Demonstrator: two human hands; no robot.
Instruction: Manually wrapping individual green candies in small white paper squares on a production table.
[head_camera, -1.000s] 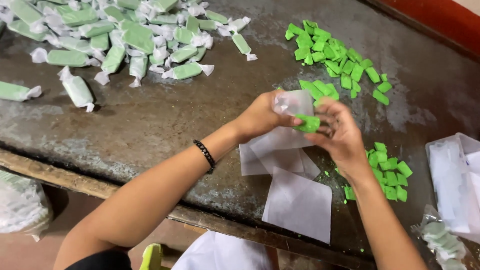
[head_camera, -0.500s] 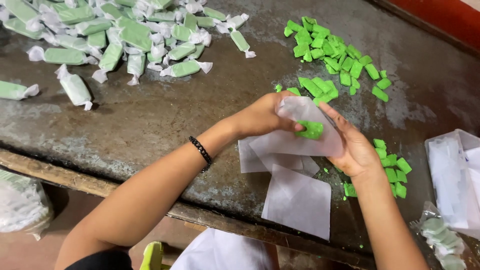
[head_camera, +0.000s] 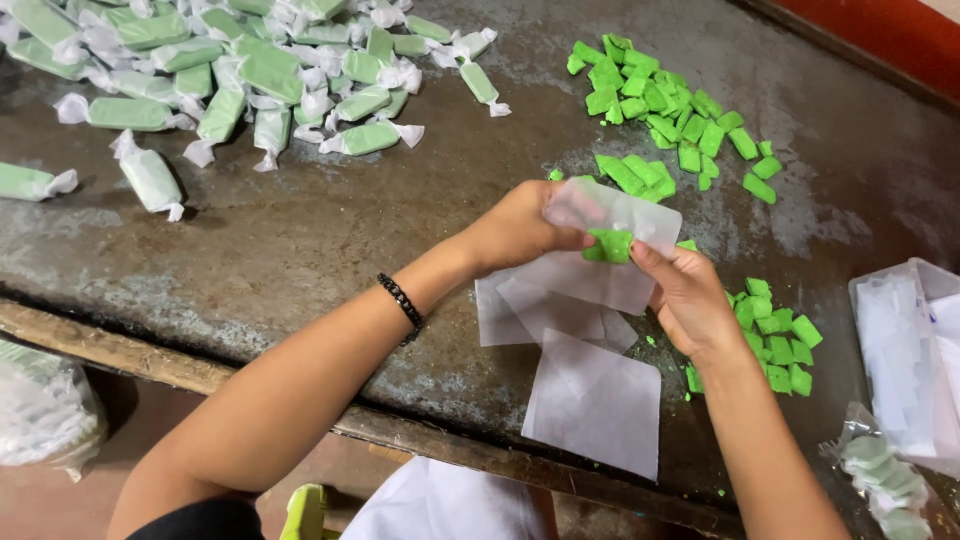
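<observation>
At frame centre, the left hand (head_camera: 520, 232) and right hand (head_camera: 690, 295) pinch a translucent wrapper sheet (head_camera: 615, 215) around a green candy piece (head_camera: 608, 245), above loose wrapper sheets (head_camera: 590, 390) on the metal table (head_camera: 300, 240).

table (head_camera: 300, 250): dull, stained, scuffed metal with a worn wooden front edge | wrapper sheet (head_camera: 610, 215): thin, translucent, waxy-looking paper | loose sheets (head_camera: 595, 400): same matt white paper | green piece (head_camera: 608, 244): matt, chalky | wrapped sweets (head_camera: 250, 70): crinkled, slightly glossy | bracelet (head_camera: 401, 300): black beads
</observation>
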